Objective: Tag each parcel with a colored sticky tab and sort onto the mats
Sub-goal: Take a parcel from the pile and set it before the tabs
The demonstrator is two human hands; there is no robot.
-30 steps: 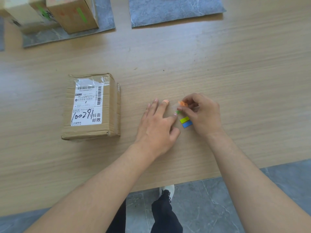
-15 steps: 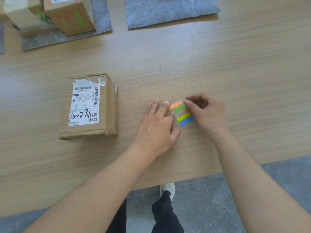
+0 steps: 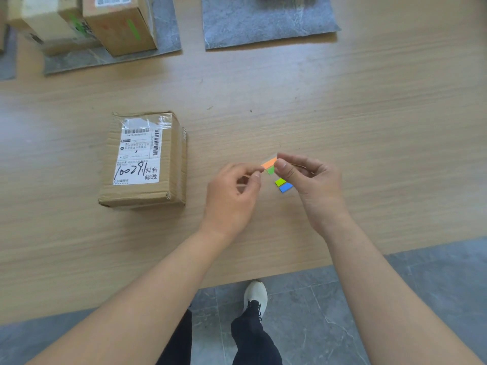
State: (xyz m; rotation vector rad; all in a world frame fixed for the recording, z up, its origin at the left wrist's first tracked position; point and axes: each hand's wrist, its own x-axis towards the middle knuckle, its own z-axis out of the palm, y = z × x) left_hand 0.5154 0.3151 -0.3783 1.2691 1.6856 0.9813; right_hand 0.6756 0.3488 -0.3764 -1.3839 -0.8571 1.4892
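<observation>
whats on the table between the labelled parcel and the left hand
Nothing: the head view shows only bare table between parcel and left hand.

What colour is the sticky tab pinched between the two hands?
Orange. The head view shows the sticky tab between the left hand and right hand.

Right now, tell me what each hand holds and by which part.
Left hand pinches the orange tab by its left end; right hand holds the tab sheet by its right edge.
</observation>
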